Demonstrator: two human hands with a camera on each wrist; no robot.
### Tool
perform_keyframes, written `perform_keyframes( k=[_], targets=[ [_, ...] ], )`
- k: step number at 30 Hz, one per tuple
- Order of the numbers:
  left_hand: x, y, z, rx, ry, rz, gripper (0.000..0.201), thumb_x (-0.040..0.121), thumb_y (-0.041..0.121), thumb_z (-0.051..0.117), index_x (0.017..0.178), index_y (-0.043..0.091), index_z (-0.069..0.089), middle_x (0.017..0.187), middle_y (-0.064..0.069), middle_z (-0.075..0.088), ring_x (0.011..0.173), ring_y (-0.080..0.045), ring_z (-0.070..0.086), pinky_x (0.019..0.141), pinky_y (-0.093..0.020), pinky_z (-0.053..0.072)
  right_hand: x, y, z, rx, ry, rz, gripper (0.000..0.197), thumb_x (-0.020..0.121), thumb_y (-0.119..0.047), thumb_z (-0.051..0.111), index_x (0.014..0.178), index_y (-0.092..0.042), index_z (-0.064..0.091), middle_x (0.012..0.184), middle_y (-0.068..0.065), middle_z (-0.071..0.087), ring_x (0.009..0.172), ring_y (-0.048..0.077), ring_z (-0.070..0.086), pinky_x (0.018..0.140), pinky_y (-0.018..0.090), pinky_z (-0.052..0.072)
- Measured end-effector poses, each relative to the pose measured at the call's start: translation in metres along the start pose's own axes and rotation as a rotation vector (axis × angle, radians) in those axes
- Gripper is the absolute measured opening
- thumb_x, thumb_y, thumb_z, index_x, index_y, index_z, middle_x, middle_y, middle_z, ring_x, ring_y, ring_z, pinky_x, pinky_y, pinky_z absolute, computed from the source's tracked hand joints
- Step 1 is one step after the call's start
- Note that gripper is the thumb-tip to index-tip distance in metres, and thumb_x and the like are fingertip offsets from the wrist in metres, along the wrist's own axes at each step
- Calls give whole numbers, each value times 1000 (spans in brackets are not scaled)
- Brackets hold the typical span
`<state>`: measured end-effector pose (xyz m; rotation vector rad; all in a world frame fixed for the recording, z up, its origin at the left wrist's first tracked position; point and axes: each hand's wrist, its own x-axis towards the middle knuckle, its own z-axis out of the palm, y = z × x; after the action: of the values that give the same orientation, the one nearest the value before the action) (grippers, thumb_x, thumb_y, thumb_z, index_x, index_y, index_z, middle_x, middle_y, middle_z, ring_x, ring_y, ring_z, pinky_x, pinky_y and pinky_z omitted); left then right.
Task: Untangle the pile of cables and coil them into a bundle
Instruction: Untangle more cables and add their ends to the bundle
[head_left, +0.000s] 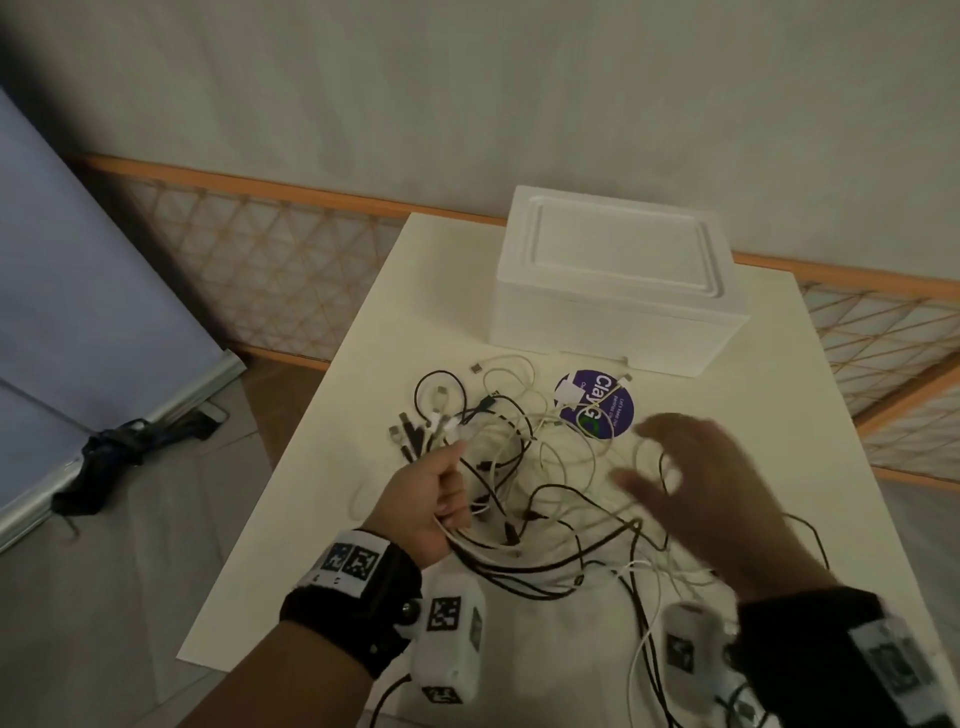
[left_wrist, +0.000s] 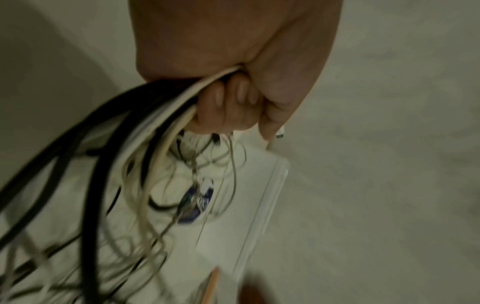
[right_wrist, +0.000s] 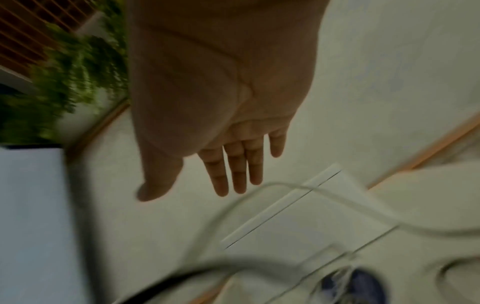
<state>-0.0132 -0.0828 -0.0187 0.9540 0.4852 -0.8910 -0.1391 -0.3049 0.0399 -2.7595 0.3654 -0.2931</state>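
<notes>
A tangle of black and white cables (head_left: 524, 467) sprawls over the middle of the white table (head_left: 810, 426). My left hand (head_left: 441, 493) grips a bunch of these cables (left_wrist: 145, 115) in its fist, with several plug ends (head_left: 415, 431) sticking out above it. In the left wrist view the left hand (left_wrist: 228, 107) has its fingers curled round black and white strands. My right hand (head_left: 691, 478) hovers blurred over the right side of the tangle, fingers spread and holding nothing. The right wrist view shows the right hand (right_wrist: 207, 181) with straight fingers above a white cable (right_wrist: 285, 187).
A white foam box (head_left: 618, 280) stands at the back of the table. A round purple sticker (head_left: 597, 410) lies in front of it under cable ends. Cables trail off the table's near edge. A lattice rail (head_left: 270, 265) and a wall lie behind.
</notes>
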Motion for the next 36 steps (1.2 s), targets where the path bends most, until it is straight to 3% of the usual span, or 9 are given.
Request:
perform_keyframes(
  k=[2, 4, 9, 14, 19, 22, 25, 31, 36],
  targets=[
    [-7, -9, 17, -4, -64, -15, 49, 94, 33, 55, 53, 21, 31, 43, 4, 20, 32, -10, 17, 34, -18, 15, -3, -49, 17, 216, -360, -13, 96, 65, -74, 62, 144, -28, 33, 129, -12, 53, 120, 11, 50, 98, 25, 38],
    [-12, -15, 28, -27, -102, 22, 52, 94, 39, 53, 50, 21, 31, 42, 4, 19, 32, -10, 18, 34, -18, 16, -10, -79, 45, 180, -650, -97, 106, 70, -59, 70, 149, -25, 9, 123, -3, 60, 111, 17, 59, 90, 29, 47],
    [-7, -13, -2, -217, 59, 124, 51, 96, 43, 49, 55, 20, 28, 42, 4, 20, 31, -10, 20, 34, -17, 19, -20, -51, 62, -182, -648, -113, 25, 87, -33, 50, 110, -26, 54, 101, -1, 64, 98, 21, 60, 72, 28, 41],
    [6, -36, -35, -241, 257, 110, 52, 97, 45, 48, 57, 19, 27, 40, 5, 21, 30, -9, 21, 33, -17, 20, -27, -40, 73, -33, -856, -11, 46, 74, -66, 62, 88, -22, 60, 85, -5, 58, 81, 13, 56, 69, 29, 43],
    [19, -32, -72, -243, 431, 122, 46, 94, 44, 54, 62, 18, 33, 38, 5, 25, 29, -9, 23, 33, -16, 23, -14, -50, 100, 142, -627, 54, 43, 88, -57, 50, 88, -15, 62, 89, 1, 62, 83, 15, 56, 72, 29, 42],
    [20, -33, -81, -260, 457, 126, 44, 95, 43, 54, 63, 18, 36, 40, 5, 27, 31, -9, 24, 33, -17, 24, 5, -71, 119, 125, -537, -100, 23, 94, -34, 52, 105, -17, 63, 107, 2, 62, 100, 16, 56, 86, 29, 42],
    [19, -35, -86, -211, 463, 109, 47, 97, 41, 51, 59, 17, 36, 45, 3, 34, 33, -10, 27, 34, -18, 27, 23, -86, 156, 48, -609, -268, 34, 94, -21, 49, 127, -14, 51, 127, 4, 50, 116, 20, 49, 96, 31, 39],
    [9, -32, -93, -157, 453, 104, 39, 99, 33, 49, 66, 12, 49, 68, -5, 57, 33, -7, 32, 33, -17, 28, 33, -97, 187, -252, -619, -255, 23, 94, -10, 37, 115, -10, 47, 115, 11, 54, 104, 30, 57, 81, 38, 47],
    [2, -23, -80, -144, 267, 65, 30, 99, 31, 49, 86, 6, 60, 82, -8, 72, 32, -6, 28, 33, -16, 27, 44, -98, 162, 58, -410, -119, 20, 92, -21, 42, 100, -13, 58, 95, 5, 62, 89, 24, 61, 72, 35, 49]
  ],
)
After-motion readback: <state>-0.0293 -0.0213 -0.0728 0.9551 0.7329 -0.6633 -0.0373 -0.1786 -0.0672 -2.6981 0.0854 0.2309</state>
